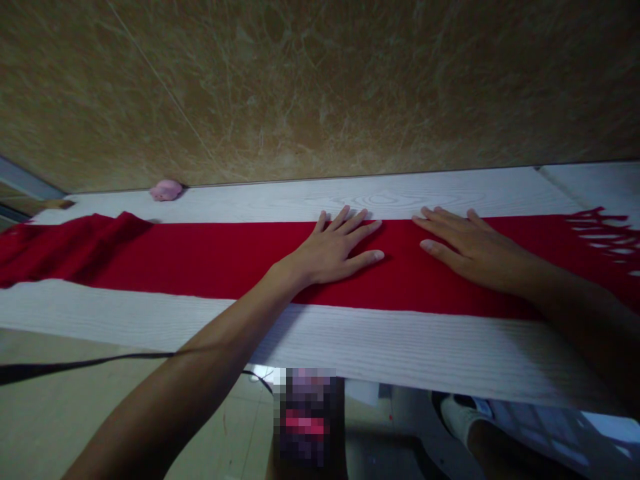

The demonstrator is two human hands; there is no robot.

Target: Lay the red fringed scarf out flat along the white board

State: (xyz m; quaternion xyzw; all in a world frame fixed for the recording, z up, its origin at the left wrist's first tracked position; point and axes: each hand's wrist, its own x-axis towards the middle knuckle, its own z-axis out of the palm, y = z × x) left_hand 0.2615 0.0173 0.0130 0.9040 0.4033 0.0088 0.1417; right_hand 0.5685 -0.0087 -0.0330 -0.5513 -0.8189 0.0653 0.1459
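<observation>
Under my fingers [367,257] the scarf [200,257] looks like soft, matt cloth with a fine, even surface, the table [400,347] shows dull wood grain, the wall [320,87] looks smooth and veined like marble, and the floor [45,407] is smooth tile

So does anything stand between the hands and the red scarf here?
Nothing visible does. The left hand and right hand are spread over the red scarf with no object between. The small pink object sits beyond the scarf's far edge, on the white surface near the wall.
</observation>
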